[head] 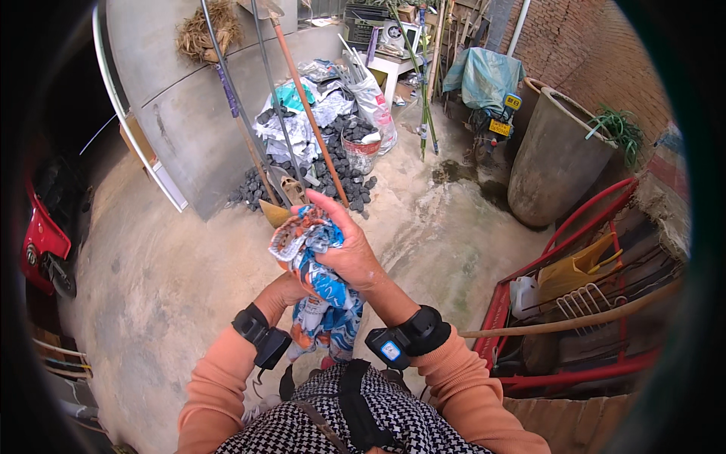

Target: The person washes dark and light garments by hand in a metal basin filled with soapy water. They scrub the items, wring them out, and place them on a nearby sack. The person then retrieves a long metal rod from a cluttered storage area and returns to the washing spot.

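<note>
A bunched patterned cloth [326, 284] in blue, orange and white hangs in front of my body. My right hand [351, 255] grips its upper part, with the thumb and a finger around the gathered fabric. Lower and to the left, my left hand [288, 289] holds the cloth's side; its fingers are mostly hidden behind the fabric. Both wrists carry black strapped devices, over the cuffs of orange sleeves.
Long-handled tools [309, 108] lean over a heap of coal [334, 164] beside a bucket [361, 148]. A tall concrete pot [553, 159] stands at the back right. Nearer on the right is a red metal cart [499, 318] holding a rake and a jug.
</note>
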Tool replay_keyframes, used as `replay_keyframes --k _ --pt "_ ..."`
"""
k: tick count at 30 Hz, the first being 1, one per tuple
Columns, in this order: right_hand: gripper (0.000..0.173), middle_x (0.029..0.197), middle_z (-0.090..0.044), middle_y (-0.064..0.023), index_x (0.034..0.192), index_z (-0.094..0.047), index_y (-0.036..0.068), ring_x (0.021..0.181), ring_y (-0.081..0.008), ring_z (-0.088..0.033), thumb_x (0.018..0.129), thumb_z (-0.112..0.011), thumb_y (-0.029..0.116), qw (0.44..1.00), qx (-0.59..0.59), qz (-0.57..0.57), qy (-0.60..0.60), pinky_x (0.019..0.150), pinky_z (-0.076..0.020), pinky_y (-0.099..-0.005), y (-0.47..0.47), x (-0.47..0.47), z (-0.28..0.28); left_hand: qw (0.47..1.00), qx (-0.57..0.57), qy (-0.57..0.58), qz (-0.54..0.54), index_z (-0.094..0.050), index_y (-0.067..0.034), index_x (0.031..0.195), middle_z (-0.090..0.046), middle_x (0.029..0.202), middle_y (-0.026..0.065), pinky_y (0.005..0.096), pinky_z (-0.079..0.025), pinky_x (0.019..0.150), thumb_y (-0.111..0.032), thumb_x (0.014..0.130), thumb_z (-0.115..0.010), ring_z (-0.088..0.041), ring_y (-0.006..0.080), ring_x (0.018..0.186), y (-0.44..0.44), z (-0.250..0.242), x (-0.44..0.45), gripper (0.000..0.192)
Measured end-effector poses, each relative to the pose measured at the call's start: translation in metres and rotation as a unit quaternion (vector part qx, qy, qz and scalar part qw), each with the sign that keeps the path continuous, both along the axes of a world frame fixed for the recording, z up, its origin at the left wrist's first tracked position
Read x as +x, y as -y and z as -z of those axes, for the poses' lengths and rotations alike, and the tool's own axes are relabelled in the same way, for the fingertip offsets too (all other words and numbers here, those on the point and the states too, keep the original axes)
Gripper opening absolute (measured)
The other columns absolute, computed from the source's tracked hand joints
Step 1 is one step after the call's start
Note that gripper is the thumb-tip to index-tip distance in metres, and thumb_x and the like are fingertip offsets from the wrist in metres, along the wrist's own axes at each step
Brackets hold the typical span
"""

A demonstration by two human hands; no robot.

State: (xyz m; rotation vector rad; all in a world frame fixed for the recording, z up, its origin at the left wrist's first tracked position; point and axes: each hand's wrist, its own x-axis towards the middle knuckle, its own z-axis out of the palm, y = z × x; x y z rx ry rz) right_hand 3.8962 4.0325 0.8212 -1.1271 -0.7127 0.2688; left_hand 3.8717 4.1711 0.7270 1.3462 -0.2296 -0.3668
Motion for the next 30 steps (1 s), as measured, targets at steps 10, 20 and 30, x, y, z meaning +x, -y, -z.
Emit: replay_keyframes --k 10,20,30 --pt "0.068 0.117 -0.046 -0.0091 0.134 -0.024 0.010 0.095 -0.0135 -0.052 0.076 -0.061 0.007 0.892 -0.054 0.301 -0.332 0.075 -0.0453 -0.0243 0.153 0.174 0.078 0.989 -0.096 -0.023 -0.110 -0.044 -0.002 0.114 -0.058 0.101 0.0073 0.0251 -0.047 0.076 0.004 0.070 -0.062 -0.058 0.0129 0.086 0.104 -0.040 0.201 0.048" --pt "0.033 0.096 -0.060 -0.0071 0.112 -0.046 -0.002 0.082 -0.0116 -0.058 0.080 -0.054 0.003 0.955 0.024 0.179 -0.235 0.073 -0.0467 -0.0248 0.221 0.340 0.071 0.993 -0.082 -0.046 -0.074 -0.038 0.000 0.119 -0.054 0.108 0.0078 0.0282 -0.045 0.084 -0.001 0.077 -0.061 -0.055 0.0146 0.096 0.195 -0.057 0.365 0.048" --pt "0.027 0.094 -0.061 -0.0068 0.105 -0.053 -0.002 0.080 -0.0116 -0.058 0.088 -0.050 0.018 0.914 0.084 0.196 -0.346 0.073 -0.0458 -0.0240 0.304 0.469 0.100 0.983 -0.110 -0.116 -0.087 -0.057 -0.001 0.097 -0.062 0.089 0.0057 0.0220 -0.048 0.068 -0.016 0.087 -0.053 -0.059 0.0093 0.076 0.233 -0.035 0.491 0.018"
